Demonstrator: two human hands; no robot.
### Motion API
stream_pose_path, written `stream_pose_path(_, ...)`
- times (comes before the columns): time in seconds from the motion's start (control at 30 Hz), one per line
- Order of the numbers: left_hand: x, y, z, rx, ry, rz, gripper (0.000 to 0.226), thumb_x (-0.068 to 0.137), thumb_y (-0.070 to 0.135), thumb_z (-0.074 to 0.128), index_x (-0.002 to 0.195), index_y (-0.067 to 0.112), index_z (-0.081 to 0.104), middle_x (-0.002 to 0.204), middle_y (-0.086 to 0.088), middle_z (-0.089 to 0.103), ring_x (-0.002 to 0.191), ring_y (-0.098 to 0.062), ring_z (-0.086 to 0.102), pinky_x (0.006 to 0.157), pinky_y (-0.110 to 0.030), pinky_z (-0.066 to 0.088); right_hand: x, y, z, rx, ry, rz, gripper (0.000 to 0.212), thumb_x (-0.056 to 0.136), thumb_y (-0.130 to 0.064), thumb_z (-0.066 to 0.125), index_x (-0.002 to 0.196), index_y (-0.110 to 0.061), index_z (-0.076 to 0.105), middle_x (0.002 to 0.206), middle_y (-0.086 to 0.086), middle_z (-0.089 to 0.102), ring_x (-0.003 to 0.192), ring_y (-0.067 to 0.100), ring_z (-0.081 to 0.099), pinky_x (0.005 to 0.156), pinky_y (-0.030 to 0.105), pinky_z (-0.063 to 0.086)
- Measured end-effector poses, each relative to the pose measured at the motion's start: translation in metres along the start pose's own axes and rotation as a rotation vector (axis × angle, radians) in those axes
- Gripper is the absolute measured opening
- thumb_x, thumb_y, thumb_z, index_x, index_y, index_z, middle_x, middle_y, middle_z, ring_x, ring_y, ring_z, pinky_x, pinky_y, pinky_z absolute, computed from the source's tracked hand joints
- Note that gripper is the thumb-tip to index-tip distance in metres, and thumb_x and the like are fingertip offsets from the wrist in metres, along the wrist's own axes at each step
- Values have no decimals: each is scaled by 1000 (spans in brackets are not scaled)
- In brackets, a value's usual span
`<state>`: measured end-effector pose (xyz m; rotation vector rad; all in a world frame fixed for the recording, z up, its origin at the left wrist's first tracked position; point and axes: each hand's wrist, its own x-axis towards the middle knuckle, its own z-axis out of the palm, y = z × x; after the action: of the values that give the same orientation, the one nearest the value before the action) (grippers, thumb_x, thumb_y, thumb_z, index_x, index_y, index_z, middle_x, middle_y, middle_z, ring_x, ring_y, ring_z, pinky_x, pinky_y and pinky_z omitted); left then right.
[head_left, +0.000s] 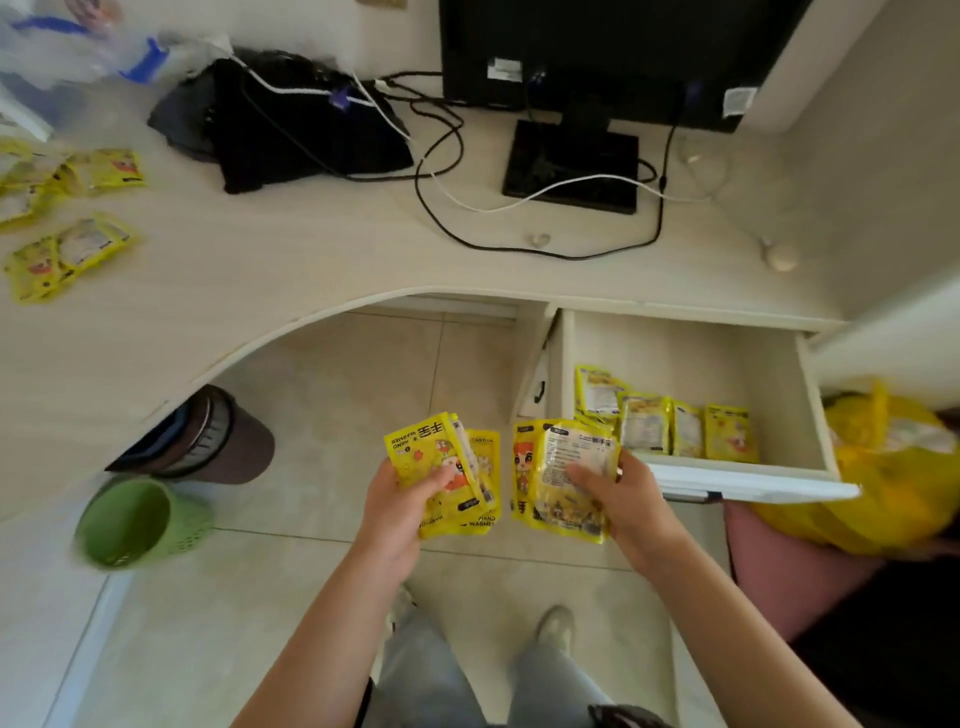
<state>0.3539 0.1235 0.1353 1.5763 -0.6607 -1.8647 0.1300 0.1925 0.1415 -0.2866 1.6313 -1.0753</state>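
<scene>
My left hand (402, 501) grips a small stack of yellow hand-warmer packets (441, 447), thumb across the front. My right hand (621, 493) holds two more yellow packets (563, 499), thumb pressed on the upper one. Both hands hover over the floor, just left of an open white drawer (753, 486). Several yellow packets (670, 428) stand in a row along the drawer's front. More of the same packets (67, 254) lie scattered on the desk (291, 260) at the far left.
A black monitor (597, 57) with its stand and tangled cables sits at the back of the desk, beside a black cloth (291, 124). Under the desk are a green bin (130, 522) and a dark bin (223, 439). A yellow plastic bag (883, 473) lies right of the drawer.
</scene>
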Motion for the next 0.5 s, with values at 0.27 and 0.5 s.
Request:
stream_pose_path(0.27,-11,-54,121,40,9,-26,40,76,4,75,115,6,63,107,-19,71,98,-38,69,79,-60,55,7,-3,-141,58,77,-6,34,81,-4,72,113,-8,61,104,12,73,94,28,71,83,50,57)
stream_pose_path(0.5,2,-65,190,92,-43,-41,39,77,2,74,113,5,63,104,-19,72,95,-37,70,75,-56,57,27,-13,-198,96,149,19,36,80,-6,73,114,-7,60,108,15,71,97,32,70,88,55,54)
